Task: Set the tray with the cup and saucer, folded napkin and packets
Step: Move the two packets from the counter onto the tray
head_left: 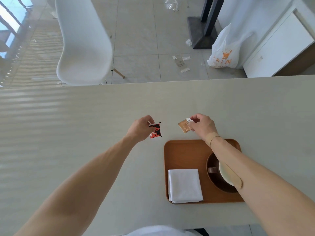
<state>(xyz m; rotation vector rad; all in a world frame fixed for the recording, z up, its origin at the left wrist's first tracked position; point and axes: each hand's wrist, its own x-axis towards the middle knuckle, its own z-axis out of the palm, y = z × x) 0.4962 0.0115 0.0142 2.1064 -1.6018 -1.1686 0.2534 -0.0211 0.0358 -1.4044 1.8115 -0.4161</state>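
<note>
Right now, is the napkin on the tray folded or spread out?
Folded: the white napkin lies as a compact rectangle with layered edges showing, on the tray.

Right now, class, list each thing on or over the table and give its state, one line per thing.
Tray: flat on the table, partly filled.
Napkin: folded, lying in the tray.
Cup: on its saucer, in the tray.
Red packet: pinched in the left hand, outside the tray.
Tan packet: pinched in the right hand, outside the tray.
</note>
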